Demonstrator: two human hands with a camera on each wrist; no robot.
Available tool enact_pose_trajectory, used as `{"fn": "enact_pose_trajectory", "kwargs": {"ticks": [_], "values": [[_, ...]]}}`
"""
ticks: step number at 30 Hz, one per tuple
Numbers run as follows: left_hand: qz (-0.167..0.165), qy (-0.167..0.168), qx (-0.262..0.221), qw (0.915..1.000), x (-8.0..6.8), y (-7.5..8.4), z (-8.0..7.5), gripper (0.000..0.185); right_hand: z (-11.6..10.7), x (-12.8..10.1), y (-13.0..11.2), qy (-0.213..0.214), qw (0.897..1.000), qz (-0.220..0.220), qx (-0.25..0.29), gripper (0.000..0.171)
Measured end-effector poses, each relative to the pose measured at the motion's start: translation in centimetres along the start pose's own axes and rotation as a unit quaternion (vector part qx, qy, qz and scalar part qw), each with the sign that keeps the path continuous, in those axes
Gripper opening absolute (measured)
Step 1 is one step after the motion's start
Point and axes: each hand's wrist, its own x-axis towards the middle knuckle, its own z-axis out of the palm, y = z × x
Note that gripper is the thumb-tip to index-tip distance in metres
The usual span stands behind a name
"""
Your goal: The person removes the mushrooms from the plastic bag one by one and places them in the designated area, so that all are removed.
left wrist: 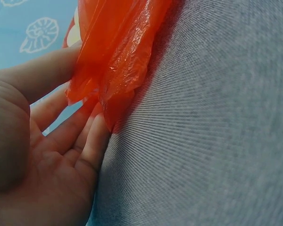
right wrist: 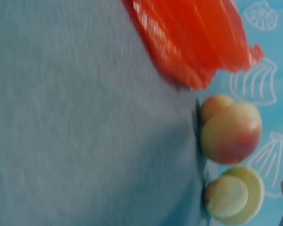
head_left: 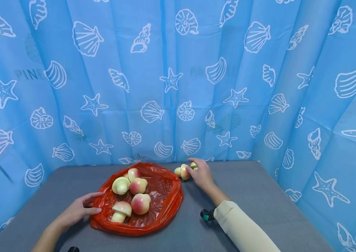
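Bright, even, diffuse lighting, soft faint shadows cast on the grey tabletop, wide-angle bending seen at the head view's edges, right wrist view smeared by motion blur, left wrist view sharp on the weave, palm softened up close

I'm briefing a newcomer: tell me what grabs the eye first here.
The red plastic bag lies open mid-table, holding pink-and-cream toy mushrooms. The left hand pinches its near-left edge. The right hand reaches two loose mushrooms by the blue seashell curtain.
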Motion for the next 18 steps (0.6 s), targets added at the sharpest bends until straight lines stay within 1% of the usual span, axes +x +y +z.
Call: {"fn": "enact_pose_trajectory", "kwargs": {"ticks": [5,11,14,18], "values": [[-0.007,0.001,-0.002,1.0,-0.1,0.1,0.1,0.07,0.3,-0.2,-1.8,-0.011,0.999,-0.011,0.03,0.026],[-0.008,-0.002,0.0,1.0,-0.1,0.2,0.1,0.07,0.7,-0.4,-3.8,-0.048,0.996,-0.006,0.08,0.021],[-0.012,-0.001,-0.001,0.9999,-0.1,0.2,0.0,0.07,0.9,-0.4,-4.8,-0.066,0.993,-0.022,0.099,0.017],[-0.009,-0.002,0.002,1.0,0.0,0.3,-0.1,0.07,1.3,-0.3,-6.1,-0.096,0.988,-0.056,0.103,0.015]]}}
